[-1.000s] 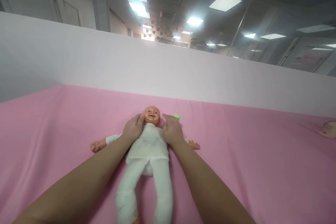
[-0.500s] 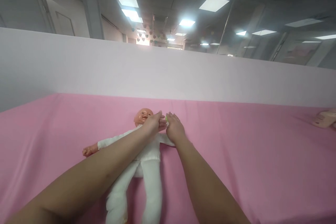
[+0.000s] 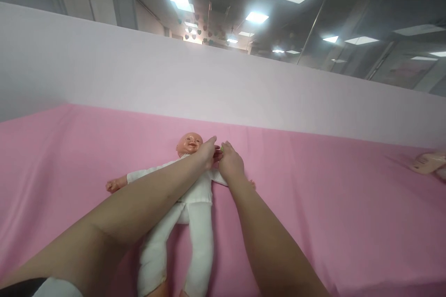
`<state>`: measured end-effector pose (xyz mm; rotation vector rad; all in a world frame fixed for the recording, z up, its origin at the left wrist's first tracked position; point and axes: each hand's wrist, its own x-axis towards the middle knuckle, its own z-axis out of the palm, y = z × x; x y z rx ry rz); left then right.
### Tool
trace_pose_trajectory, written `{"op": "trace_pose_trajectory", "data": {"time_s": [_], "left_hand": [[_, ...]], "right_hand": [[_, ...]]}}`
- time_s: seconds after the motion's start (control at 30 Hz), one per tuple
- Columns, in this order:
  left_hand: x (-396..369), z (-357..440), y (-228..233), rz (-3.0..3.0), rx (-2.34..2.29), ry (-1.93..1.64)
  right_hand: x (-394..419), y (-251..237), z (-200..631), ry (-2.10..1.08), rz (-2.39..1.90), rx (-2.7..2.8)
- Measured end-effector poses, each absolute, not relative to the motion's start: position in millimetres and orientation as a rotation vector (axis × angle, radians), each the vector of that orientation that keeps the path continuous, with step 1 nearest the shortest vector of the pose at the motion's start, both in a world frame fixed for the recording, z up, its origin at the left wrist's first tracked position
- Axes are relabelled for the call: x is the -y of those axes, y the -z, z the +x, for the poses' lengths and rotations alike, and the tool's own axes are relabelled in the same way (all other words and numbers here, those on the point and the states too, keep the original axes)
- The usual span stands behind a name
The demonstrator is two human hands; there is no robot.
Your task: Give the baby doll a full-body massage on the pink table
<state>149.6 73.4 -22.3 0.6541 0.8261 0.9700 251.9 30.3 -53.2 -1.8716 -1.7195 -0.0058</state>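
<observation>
A baby doll point(image 3: 200, 190) in a white cloth body lies face up on the pink sheet, its arms spread and its head towards the wall. Over the doll's upper chest, beside its chin, my left hand point(image 3: 208, 152) is held with the thumb raised and the fingers stretched towards the other hand. Close by, my right hand point(image 3: 231, 161) is bent round a small bright green thing point(image 3: 222, 148), of which only a bit shows at the fingertips. Its kind cannot be made out. My right wrist covers part of the doll's arm.
A pink sheet point(image 3: 296, 204) covers the surface, with a white low wall point(image 3: 209, 83) along its far edge. Part of another skin-coloured doll point(image 3: 427, 162) lies at the far right. Beyond the wall are glass and ceiling lights.
The view has tipped down a little, so the doll and sheet sit higher in the picture. My hands stay close together at the doll's chest, with the fingers shifting slightly.
</observation>
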Motion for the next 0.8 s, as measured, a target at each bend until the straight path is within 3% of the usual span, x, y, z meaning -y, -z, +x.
{"op": "trace_pose_trajectory", "data": {"time_s": [0.3,0.47,0.8], "left_hand": [[-44,91,12,0.612,-0.729,-1.085],[-24,53,19,0.456,-0.525,-1.093],[-34,13,34,0.353,-0.325,-0.935]], "right_hand": [[-6,40,222,0.199,-1.718,1.712],[33,21,158,0.007,-1.318,2.15],[62,15,132,-0.222,-1.396,2.443]]}}
